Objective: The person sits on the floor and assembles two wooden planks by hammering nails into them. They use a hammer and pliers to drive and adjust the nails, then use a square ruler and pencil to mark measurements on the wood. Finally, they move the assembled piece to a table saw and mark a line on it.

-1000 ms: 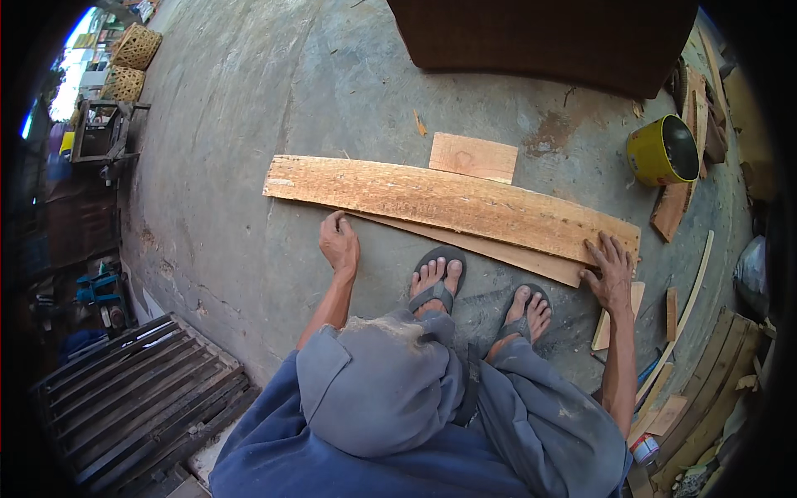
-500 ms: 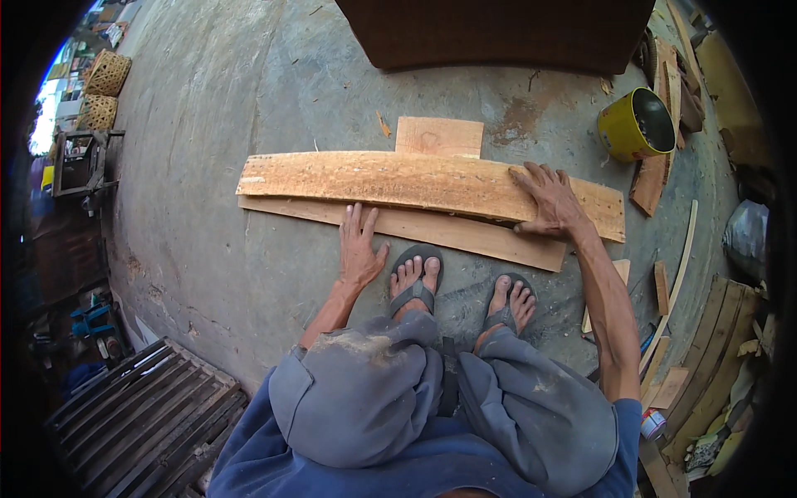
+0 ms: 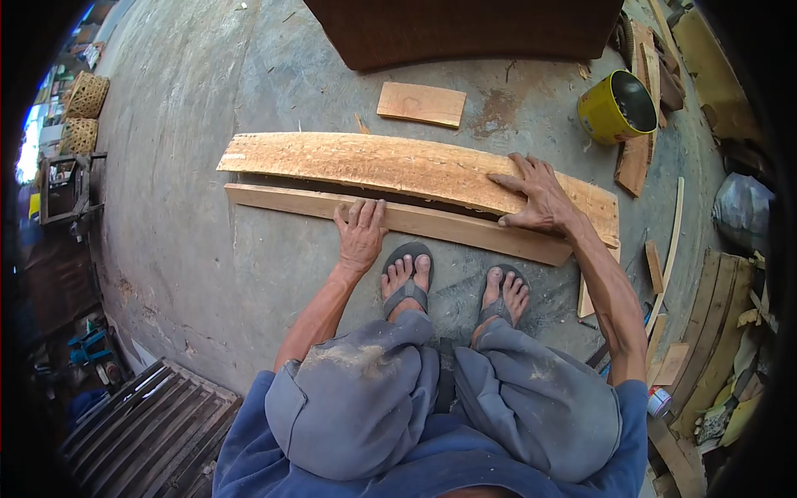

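Since half a second ago, the narrow plank (image 3: 452, 230) nearest the feet has swung away from the rough board (image 3: 365, 158), so a long dark gap now runs between them, and the small wooden block (image 3: 421, 104) sits clear of the board's far edge, where it was touching before. Both boards lie crosswise in front of the person's sandals (image 3: 406, 292), above the concrete floor (image 3: 174, 224).

I see the left forearm (image 3: 320, 311) slanting up and inward, its hand (image 3: 360, 241) back upward on the middle of the narrow plank. Its fingers are close together and bent over the upper edge; the thumb is hidden, so I can't tell how firmly it grips. From the other side, the right arm (image 3: 613, 290) reaches up and inward, bent at the elbow. The right hand (image 3: 541, 199) lies toward the rough board's right end, fingers splayed across its face, thumb stretched out toward the narrow plank beside the gap.
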Action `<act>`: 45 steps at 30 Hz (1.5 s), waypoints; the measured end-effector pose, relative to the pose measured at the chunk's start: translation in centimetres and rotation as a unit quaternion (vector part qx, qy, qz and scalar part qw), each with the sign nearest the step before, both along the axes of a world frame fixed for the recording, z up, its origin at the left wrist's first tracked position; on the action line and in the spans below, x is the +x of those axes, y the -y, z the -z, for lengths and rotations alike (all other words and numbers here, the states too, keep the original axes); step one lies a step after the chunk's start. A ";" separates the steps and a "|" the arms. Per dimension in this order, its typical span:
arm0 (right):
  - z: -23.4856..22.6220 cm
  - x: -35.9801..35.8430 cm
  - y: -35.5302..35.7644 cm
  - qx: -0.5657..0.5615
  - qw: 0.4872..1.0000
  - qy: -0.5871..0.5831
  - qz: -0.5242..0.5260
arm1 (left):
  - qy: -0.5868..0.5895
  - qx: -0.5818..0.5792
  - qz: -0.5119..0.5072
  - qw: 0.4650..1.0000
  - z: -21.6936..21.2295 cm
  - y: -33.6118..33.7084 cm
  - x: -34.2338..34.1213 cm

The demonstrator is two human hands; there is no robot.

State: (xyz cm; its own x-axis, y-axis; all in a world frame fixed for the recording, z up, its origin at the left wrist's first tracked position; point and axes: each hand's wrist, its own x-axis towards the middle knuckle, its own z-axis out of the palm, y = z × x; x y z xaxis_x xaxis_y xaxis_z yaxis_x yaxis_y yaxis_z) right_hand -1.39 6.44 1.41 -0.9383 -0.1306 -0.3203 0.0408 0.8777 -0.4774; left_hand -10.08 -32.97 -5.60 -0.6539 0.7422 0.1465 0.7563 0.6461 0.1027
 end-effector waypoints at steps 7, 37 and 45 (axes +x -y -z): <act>3.3 3.0 -0.1 -0.022 1.000 0.009 -0.013 | 0.118 0.048 -0.016 0.992 0.7 3.3 1.1; 1.2 4.3 0.1 0.041 0.992 -0.115 0.042 | -0.061 0.119 0.040 0.990 -0.6 -2.0 -3.0; 1.5 4.0 -0.7 0.031 0.990 -0.128 0.049 | -0.012 0.122 0.061 0.991 -1.1 -2.9 -5.1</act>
State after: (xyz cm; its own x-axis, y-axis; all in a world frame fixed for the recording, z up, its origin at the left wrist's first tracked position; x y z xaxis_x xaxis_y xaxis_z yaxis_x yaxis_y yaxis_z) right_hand 2.57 7.10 -0.05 -0.9969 -0.0233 -0.0749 0.0111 0.9035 -0.4284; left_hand -15.16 -30.06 -4.54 -0.5558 0.7565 0.3447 0.8313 0.5079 0.2257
